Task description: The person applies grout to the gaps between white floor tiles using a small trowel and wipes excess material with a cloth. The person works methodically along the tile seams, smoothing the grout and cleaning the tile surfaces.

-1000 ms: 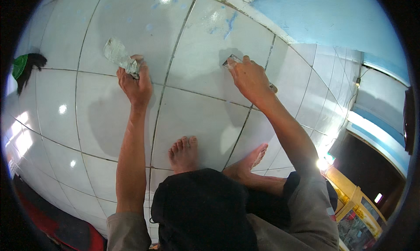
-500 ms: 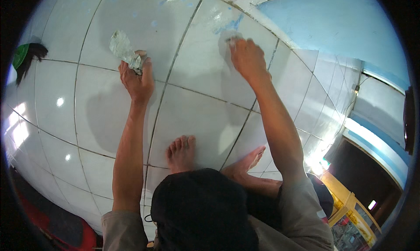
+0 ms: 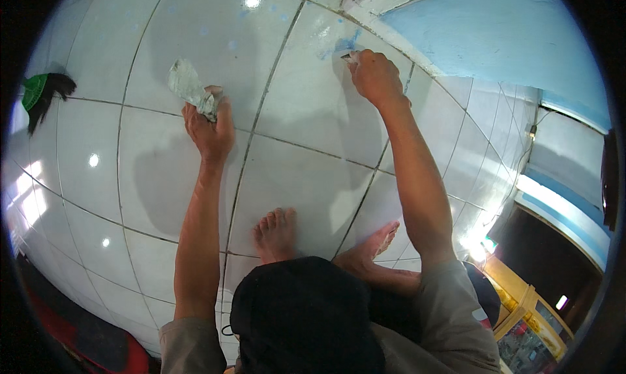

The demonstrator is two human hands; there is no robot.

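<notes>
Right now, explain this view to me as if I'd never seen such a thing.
There is no machine here, just a person's two bare hands. The view comes from a wide camera worn on the head, looking down, so straight lines bend near the edges. Below is a white tiled floor, with the person's bare feet on it. The left hand holds a crumpled pale cloth, or perhaps paper. The right hand grips a small tool, mostly hidden, near blue marks. Far left is a broom.
</notes>
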